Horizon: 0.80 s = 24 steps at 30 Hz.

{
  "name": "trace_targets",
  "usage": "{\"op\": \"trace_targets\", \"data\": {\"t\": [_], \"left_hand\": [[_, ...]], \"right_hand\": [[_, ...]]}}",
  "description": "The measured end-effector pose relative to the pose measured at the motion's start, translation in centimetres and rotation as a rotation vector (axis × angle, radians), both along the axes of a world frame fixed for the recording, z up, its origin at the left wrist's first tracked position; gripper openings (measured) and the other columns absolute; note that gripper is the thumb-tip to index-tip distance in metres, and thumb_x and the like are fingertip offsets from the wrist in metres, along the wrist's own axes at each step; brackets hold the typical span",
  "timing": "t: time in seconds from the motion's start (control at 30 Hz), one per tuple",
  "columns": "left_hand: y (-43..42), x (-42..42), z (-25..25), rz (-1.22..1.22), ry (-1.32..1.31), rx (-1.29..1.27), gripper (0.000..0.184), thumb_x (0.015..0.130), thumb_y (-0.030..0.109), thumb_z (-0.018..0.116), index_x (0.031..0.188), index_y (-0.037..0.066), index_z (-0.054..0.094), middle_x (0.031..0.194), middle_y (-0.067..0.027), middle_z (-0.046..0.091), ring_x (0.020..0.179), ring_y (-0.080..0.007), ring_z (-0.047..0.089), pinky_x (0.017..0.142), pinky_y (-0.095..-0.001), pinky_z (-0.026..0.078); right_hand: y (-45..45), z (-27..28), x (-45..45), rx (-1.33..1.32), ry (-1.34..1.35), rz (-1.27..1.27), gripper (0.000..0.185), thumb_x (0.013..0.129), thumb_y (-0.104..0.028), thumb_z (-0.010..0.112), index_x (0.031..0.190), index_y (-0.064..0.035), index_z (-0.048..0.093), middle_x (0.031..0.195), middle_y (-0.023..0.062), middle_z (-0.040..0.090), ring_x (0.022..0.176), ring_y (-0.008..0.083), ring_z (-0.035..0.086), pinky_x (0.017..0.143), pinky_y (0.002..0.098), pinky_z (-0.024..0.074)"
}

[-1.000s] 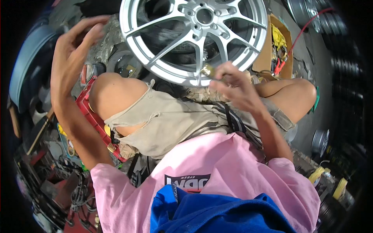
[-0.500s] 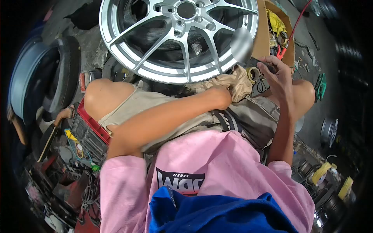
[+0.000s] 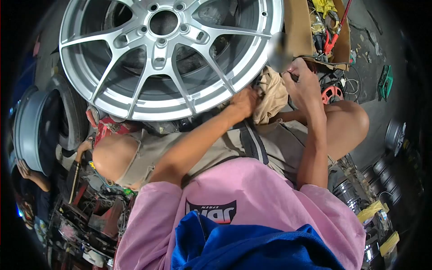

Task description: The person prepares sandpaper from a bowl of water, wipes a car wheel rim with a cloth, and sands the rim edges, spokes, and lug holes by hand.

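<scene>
A silver multi-spoke wheel rim [image 3: 191, 105] fills the top of the head view, in front of my knees. My left hand [image 3: 245, 102] is at its lower right edge, beside a crumpled tan cloth [image 3: 272, 96]. The fingers of that hand are mostly hidden, so its grip does not show. To the right, my right hand [image 3: 305, 85] is closed around a small dark object, mostly covered by the fingers. A blurred round patch by the fingertips, over the rim's right edge, hides what is there.
A cardboard box [image 3: 298, 29] holds red-handled clamps [image 3: 332, 42] and yellow material. A red reel [image 3: 332, 94] lies by my right knee. Another rim [image 3: 29, 121] and a tire [image 3: 72, 112] stand at left, near another person's hand [image 3: 28, 171]. A green object [image 3: 385, 83] lies right.
The silver rim has shifted left and down in view and its spokes sit at a different angle. My left hand has moved up and left to the rim's edge. My right hand is slightly lower.
</scene>
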<state>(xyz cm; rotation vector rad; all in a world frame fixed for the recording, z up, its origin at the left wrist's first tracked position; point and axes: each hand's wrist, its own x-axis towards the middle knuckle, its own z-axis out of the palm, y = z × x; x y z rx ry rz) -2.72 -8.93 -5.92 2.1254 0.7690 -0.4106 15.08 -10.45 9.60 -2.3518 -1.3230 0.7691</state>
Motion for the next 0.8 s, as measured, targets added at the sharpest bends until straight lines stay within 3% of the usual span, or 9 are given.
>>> {"op": "trace_targets", "data": {"t": [0.07, 0.13, 0.27, 0.47, 0.53, 0.6, 0.67, 0.73, 0.8], "left_hand": [[-1.7, -0.2, 1.6, 0.152, -0.478, 0.015, 0.036, 0.101, 0.024, 0.055, 0.112, -0.009, 0.066, 0.112, -0.0316, 0.067, 0.113, -0.0473, 0.065, 0.099, -0.0501, 0.053], [-1.0, 1.3, 6.9, 0.318, -0.372, -0.508, 0.037, 0.102, 0.025, 0.050, 0.099, -0.010, 0.063, 0.092, -0.0318, 0.067, 0.098, -0.0489, 0.067, 0.089, -0.0524, 0.053], [-0.7, 1.7, 12.5, 0.498, -0.488, -0.642, 0.035, 0.104, 0.026, 0.048, 0.091, -0.007, 0.053, 0.073, -0.0227, 0.055, 0.068, -0.0370, 0.054, 0.072, -0.0483, 0.047], [0.0, -2.4, 17.7, 0.431, -0.736, -0.553, 0.033, 0.107, 0.023, 0.047, 0.092, -0.006, 0.052, 0.077, -0.0120, 0.052, 0.071, -0.0210, 0.051, 0.074, -0.0405, 0.047], [0.6, -4.0, 19.1, 0.254, -0.553, -0.833, 0.032, 0.108, 0.023, 0.048, 0.098, -0.006, 0.057, 0.084, -0.0129, 0.057, 0.079, -0.0201, 0.053, 0.078, -0.0372, 0.047], [-0.9, -4.5, 13.6, 0.195, -0.417, -0.888, 0.031, 0.108, 0.024, 0.050, 0.108, -0.004, 0.064, 0.097, -0.0164, 0.067, 0.092, -0.0210, 0.062, 0.086, -0.0367, 0.050], [-2.6, -5.2, 9.4, 0.340, -0.300, -0.442, 0.036, 0.106, 0.031, 0.054, 0.117, 0.001, 0.069, 0.110, -0.0202, 0.073, 0.107, -0.0260, 0.068, 0.095, -0.0387, 0.052], [-3.6, -5.9, 4.8, 0.070, -0.159, -0.594, 0.041, 0.102, 0.039, 0.059, 0.120, 0.004, 0.070, 0.119, -0.0231, 0.073, 0.114, -0.0351, 0.069, 0.099, -0.0433, 0.053], [-10.0, -6.2, -6.2, -0.168, -0.782, 0.075, 0.043, 0.095, 0.038, 0.063, 0.117, 0.003, 0.071, 0.116, -0.0241, 0.073, 0.107, -0.0435, 0.069, 0.092, -0.0488, 0.055]], "right_hand": [[0.1, -0.4, 0.2, 0.094, -0.019, -0.092, 0.025, 0.094, -0.021, 0.073, 0.101, 0.0017, 0.064, 0.093, 0.0251, 0.073, 0.092, 0.0434, 0.072, 0.081, 0.0476, 0.0549], [0.0, 0.2, 0.3, -0.052, -0.039, -0.162, 0.025, 0.093, -0.022, 0.075, 0.101, 0.0009, 0.068, 0.095, 0.0230, 0.074, 0.093, 0.0398, 0.073, 0.082, 0.0441, 0.0556], [-1.4, -0.9, 1.8, -0.035, -0.112, -0.122, 0.028, 0.092, -0.025, 0.072, 0.105, -0.0010, 0.071, 0.096, 0.0221, 0.075, 0.095, 0.0396, 0.073, 0.085, 0.0454, 0.0554], [-2.2, -0.1, 1.0, -0.008, -0.038, -0.152, 0.029, 0.089, -0.026, 0.070, 0.103, -0.0018, 0.076, 0.099, 0.0215, 0.077, 0.099, 0.0395, 0.074, 0.089, 0.0439, 0.0557], [-3.0, -0.8, 0.4, -0.027, 0.049, -0.080, 0.023, 0.087, -0.021, 0.073, 0.100, -0.0026, 0.077, 0.097, 0.0206, 0.078, 0.094, 0.0371, 0.076, 0.086, 0.0414, 0.0578], [-3.5, -2.2, -0.8, 0.024, 0.072, 0.017, 0.021, 0.086, -0.021, 0.074, 0.097, -0.0036, 0.078, 0.094, 0.0196, 0.078, 0.092, 0.0364, 0.076, 0.083, 0.0422, 0.0586], [-2.9, -2.7, -3.0, 0.019, 0.038, 0.066, 0.020, 0.086, -0.023, 0.076, 0.096, -0.0051, 0.079, 0.093, 0.0197, 0.077, 0.091, 0.0382, 0.076, 0.083, 0.0445, 0.0591], [-2.0, -4.6, -5.3, -0.013, -0.031, 0.176, 0.016, 0.088, -0.019, 0.072, 0.097, -0.0087, 0.080, 0.094, 0.0201, 0.077, 0.093, 0.0406, 0.075, 0.086, 0.0469, 0.0598], [-0.5, -7.3, -7.7, -0.227, 0.002, 0.205, 0.022, 0.086, -0.020, 0.073, 0.102, -0.0065, 0.079, 0.103, 0.0222, 0.077, 0.099, 0.0419, 0.074, 0.090, 0.0473, 0.0595]]}}
